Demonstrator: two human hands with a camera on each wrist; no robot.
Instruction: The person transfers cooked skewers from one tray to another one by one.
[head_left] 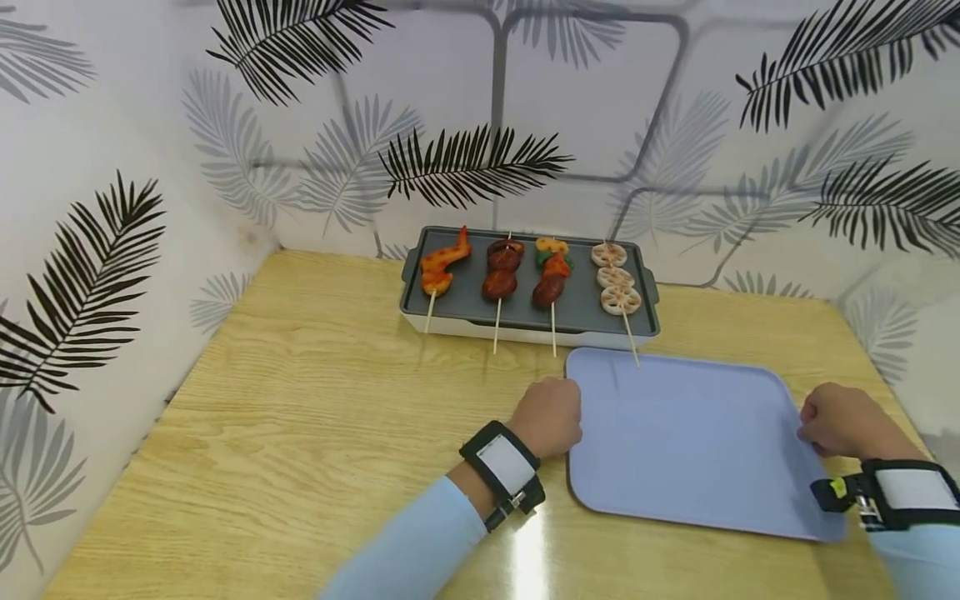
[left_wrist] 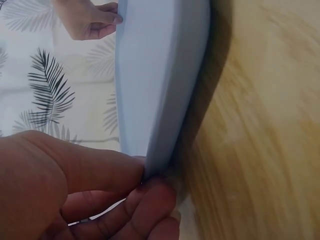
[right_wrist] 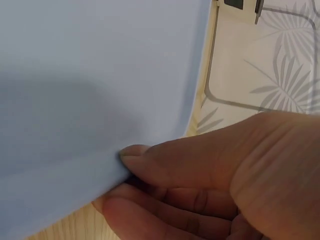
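Note:
A light blue rectangular tray point(head_left: 682, 442) lies at the right of the wooden table, in front of the grill. My left hand point(head_left: 549, 417) pinches its left rim; in the left wrist view the thumb point(left_wrist: 107, 170) is on the inner side and curled fingers are beneath. On the opposite rim, my right hand point(head_left: 847, 421) pinches the edge, its thumb point(right_wrist: 170, 155) over the top in the right wrist view. The lotus root skewer point(head_left: 620, 300) on the grill pokes its stick out over the tray's far edge.
At the table's back stands a grill point(head_left: 465, 304) with a dark plate, holding a chicken wing skewer point(head_left: 442, 267), a brown-food skewer point(head_left: 501, 275) and a mixed vegetable-and-meat skewer point(head_left: 552, 271). Their sticks stick out in front. Leaf-patterned covering point(head_left: 315, 183) rises behind the wooden table point(head_left: 300, 417).

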